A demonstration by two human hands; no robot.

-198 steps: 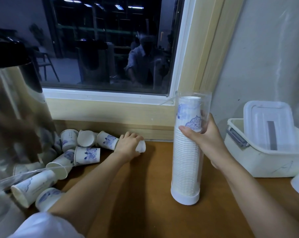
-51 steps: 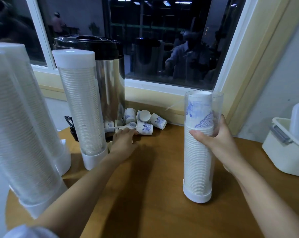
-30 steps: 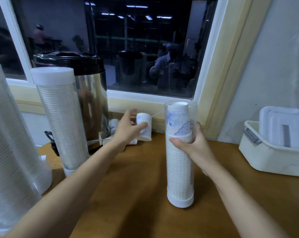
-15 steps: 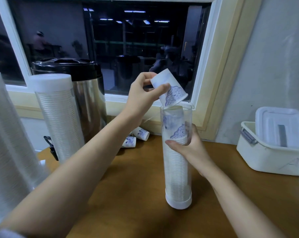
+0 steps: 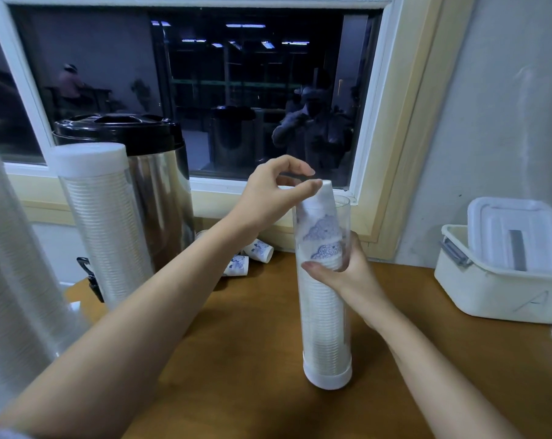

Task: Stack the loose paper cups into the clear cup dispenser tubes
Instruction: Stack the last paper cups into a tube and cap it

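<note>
Clear glossy plastic tube, matt paper cup, smooth wooden table.

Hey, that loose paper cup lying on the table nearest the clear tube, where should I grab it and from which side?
Pinch the loose cup across its narrow closed end, coming from above. It lies on its side, mouth toward the tube, so fingers can straddle the tapered wall, and that hold should suit dropping it in mouth-down.
</note>
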